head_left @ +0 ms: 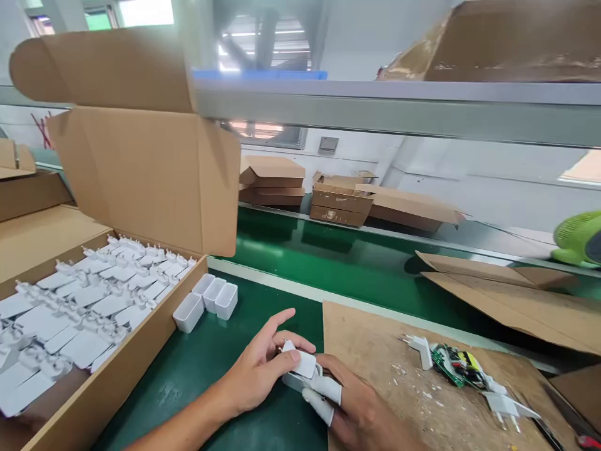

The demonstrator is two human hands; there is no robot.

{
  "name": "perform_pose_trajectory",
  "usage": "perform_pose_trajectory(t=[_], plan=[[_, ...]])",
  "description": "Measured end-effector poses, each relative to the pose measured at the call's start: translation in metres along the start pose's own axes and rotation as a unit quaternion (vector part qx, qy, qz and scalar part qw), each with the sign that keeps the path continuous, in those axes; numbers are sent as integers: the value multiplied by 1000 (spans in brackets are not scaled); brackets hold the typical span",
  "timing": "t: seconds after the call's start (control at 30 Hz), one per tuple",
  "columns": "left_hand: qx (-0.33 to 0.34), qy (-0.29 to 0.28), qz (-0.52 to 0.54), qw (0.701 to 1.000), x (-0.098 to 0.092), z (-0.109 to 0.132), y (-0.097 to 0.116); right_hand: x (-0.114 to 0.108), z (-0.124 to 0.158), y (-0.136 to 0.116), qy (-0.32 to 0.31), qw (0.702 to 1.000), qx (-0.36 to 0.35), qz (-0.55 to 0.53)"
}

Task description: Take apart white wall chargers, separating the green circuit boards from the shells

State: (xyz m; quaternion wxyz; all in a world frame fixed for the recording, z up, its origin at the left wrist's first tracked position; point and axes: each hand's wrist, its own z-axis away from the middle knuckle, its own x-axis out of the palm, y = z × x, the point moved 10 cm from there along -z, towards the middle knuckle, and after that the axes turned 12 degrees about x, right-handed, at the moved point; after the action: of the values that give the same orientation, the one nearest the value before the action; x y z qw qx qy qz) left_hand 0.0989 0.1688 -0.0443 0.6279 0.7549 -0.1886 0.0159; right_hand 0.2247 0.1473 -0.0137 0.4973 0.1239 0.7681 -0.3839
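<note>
Both my hands meet at the bottom centre over the green mat. My left hand (pixel 260 369) wraps its fingers over the top of a white plug adapter (pixel 300 366). From the right, my right hand (pixel 350 404) grips the same adapter; two of its fingertips wear white finger cots. Three empty white adapter shells (pixel 206 302) stand just left of my hands. To the right, on a brown board (pixel 375 341), lie a white plug piece (pixel 419 349), a green circuit board (pixel 453 364) and another white plug part (pixel 504 405).
An open cardboard box (pixel 122 363) filled with several white plug parts sits at the left, its flap raised. A green conveyor belt (pixel 338 263) runs behind. Flat cardboard boxes (pixel 340 199) lie beyond it, loose cardboard sheets (pixel 507 294) and a green fan (pixel 580 239) at the right.
</note>
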Motion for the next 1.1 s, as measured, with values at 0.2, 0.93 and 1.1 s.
perform_pose_trajectory(t=[0.2, 0.93, 1.1], plan=[[-5, -6, -43, 999, -2, 3, -10, 6, 3, 6, 22, 999, 34, -26], [-3, 7, -207, 978, -12, 9, -22, 6, 18, 9, 24, 992, 127, -7], [107, -21, -188, 976, -2, 9, -16, 16, 14, 42, 51, 909, 201, -362]])
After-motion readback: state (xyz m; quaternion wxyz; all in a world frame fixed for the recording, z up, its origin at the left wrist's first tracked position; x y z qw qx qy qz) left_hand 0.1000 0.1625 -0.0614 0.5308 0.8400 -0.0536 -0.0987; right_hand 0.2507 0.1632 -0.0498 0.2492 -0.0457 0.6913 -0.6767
